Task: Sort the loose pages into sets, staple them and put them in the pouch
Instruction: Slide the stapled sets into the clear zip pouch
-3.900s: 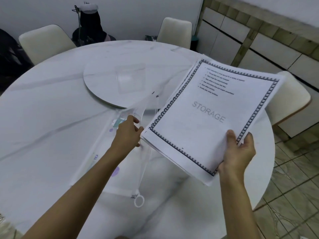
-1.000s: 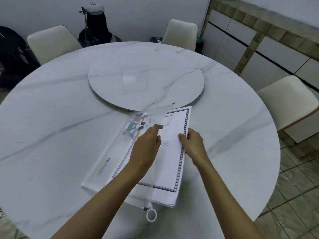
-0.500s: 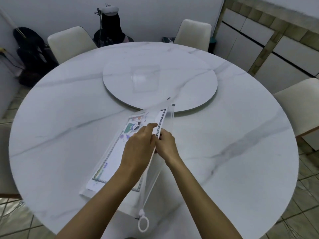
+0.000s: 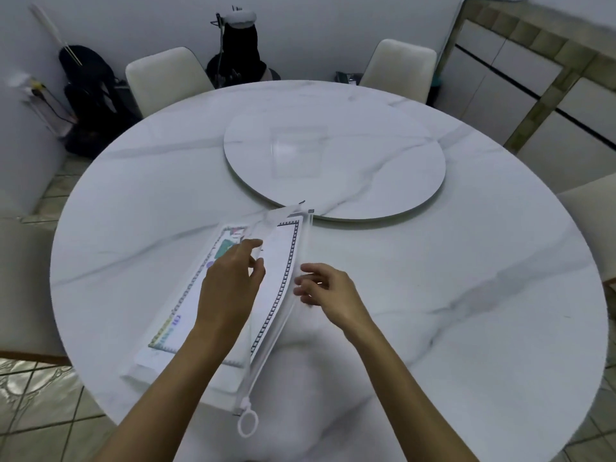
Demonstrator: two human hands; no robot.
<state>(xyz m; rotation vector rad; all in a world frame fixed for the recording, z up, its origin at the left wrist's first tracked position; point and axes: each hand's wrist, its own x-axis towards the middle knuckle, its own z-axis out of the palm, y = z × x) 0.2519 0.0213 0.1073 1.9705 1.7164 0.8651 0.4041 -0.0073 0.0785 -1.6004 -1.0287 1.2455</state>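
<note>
1. White ring pull (image 4: 247, 425): hanging off the pouch's near end, at the bench edge closest to the wearer.

2. Clear zip pouch (image 4: 263, 358): lying flat on the round marble bench (image 4: 450, 295), running lengthwise away from the wearer, with the zip strip along its right side.

3. Pages (image 4: 283, 261): sitting inside the pouch. A chequered border is showing along the zip side, and a coloured sheet is showing through the pouch's left half.

4. Left hand (image 4: 230, 288): resting on top of the pouch about midway along. Its fingers are loosely spread with the index reaching forward, and it is gripping nothing that can be made out.

5. Right hand (image 4: 328, 290): hovering just right of the pouch's zip edge and blurring. Its fingers are loosely bent and apart, holding nothing.

6. Round turntable (image 4: 366, 181): sitting on the bench beyond the pouch, its near rim just beside the pouch's far end.

7. 2 cream chairs (image 4: 166, 78) (image 4: 398, 68): standing past the bench's far edge, well beyond the pouch.

8. Black bags (image 4: 90, 105): leaning at the wall, far left of the pouch.
</note>
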